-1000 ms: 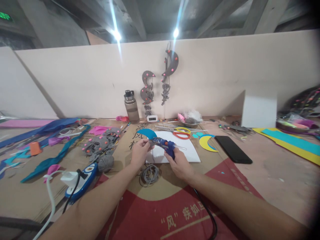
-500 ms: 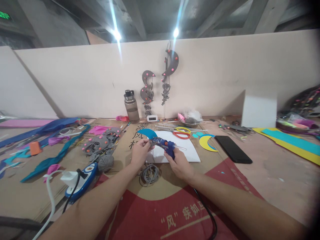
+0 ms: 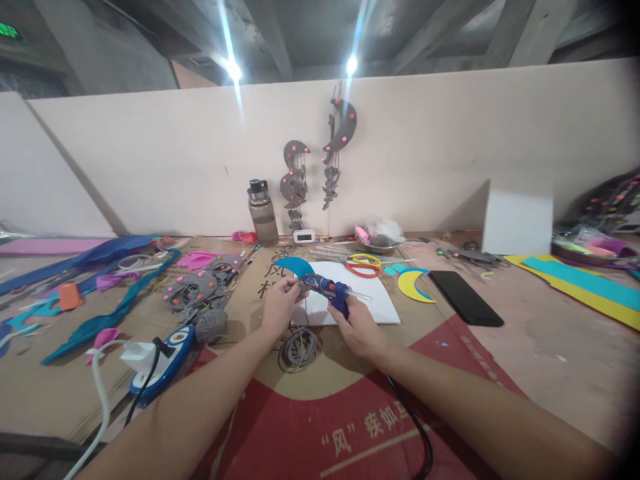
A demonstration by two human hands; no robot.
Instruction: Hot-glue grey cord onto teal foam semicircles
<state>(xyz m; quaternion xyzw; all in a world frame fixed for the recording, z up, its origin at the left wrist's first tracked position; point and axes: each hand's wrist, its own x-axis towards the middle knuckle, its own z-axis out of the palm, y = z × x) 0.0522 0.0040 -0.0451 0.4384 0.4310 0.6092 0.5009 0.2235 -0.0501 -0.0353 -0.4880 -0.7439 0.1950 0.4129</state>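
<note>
At the centre of the table, between my two hands and above a white sheet [image 3: 383, 309], lies the main subject: a blue glue gun [image 3: 340, 303], its front end directed left and a clear rod [image 3: 361, 295] projecting from its rear to the right. My right hand [image 3: 364, 328] encloses the handle, fingers wrapped around it. My left hand [image 3: 279, 303] is raised at the gun's front end, thumb and fingertips narrow, nearly together; I cannot tell what lies between them. Just beyond these fingertips is a blue crescent [image 3: 295, 265], its right end meeting the gun's outline. Nearer to me, a loose coil of grey cord [image 3: 300, 348] rests on the red-and-brown cardboard [image 3: 280, 420], one strand rising toward the left fingertips. A black cable [image 3: 423, 437] runs along the near side, below the right forearm. On the far side of the sheet I note scissors [image 3: 361, 275] with yellow and red handles; to their right, a yellow crescent [image 3: 413, 287] overlaps a blue one, near a black phone [image 3: 466, 298]. At left are a ball of grey yarn [image 3: 211, 327] and a blue-and-white power strip [image 3: 170, 363]. Against the far wall stands a bottle [image 3: 263, 219], with a small white clock [image 3: 304, 237] to its right.
</note>
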